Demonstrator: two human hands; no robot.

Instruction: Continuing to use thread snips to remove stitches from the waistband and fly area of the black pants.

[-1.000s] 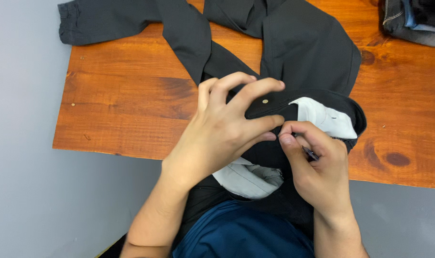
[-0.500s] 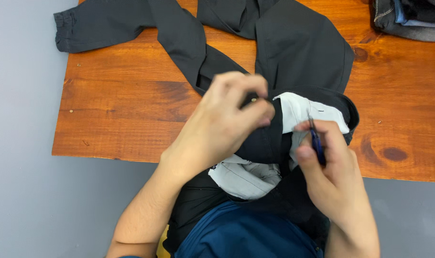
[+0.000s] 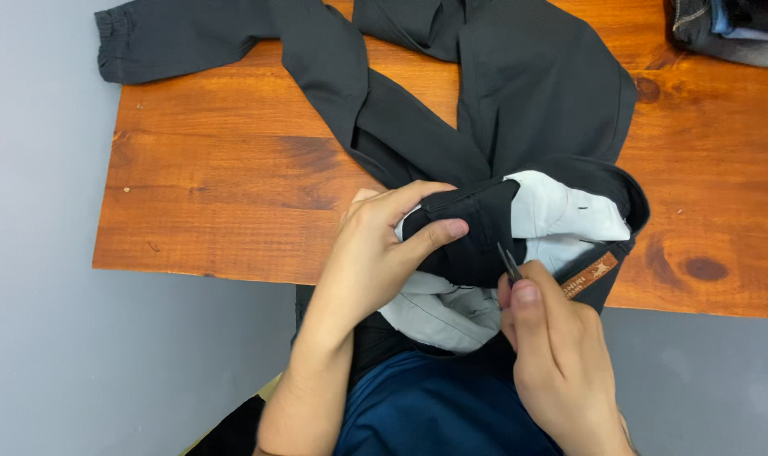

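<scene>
Dark grey trousers spread over a wooden table, legs running to the upper left of the frame, waistband turned out at centre right so the pale lining shows. Small brown label stitched on the waistband edge, right of centre.

Left hand, at centre, closed on a fold of the dark waistband: thumb pressed along its front, fingers curled over the top, cloth pinched firmly between them. Right hand, lower right of centre, closed around a thin dark tool, thumb on top, only the pointed tip showing above the fingers. Tip touching the dark fold just right of the left thumb; kind of tool too small to tell. More light lining bunched beneath both hands, hanging past the table's near edge.

Dark blue cloth at bottom centre, between the forearms. Folded denim pile in the upper right corner of the table. Grey floor down the left side.
</scene>
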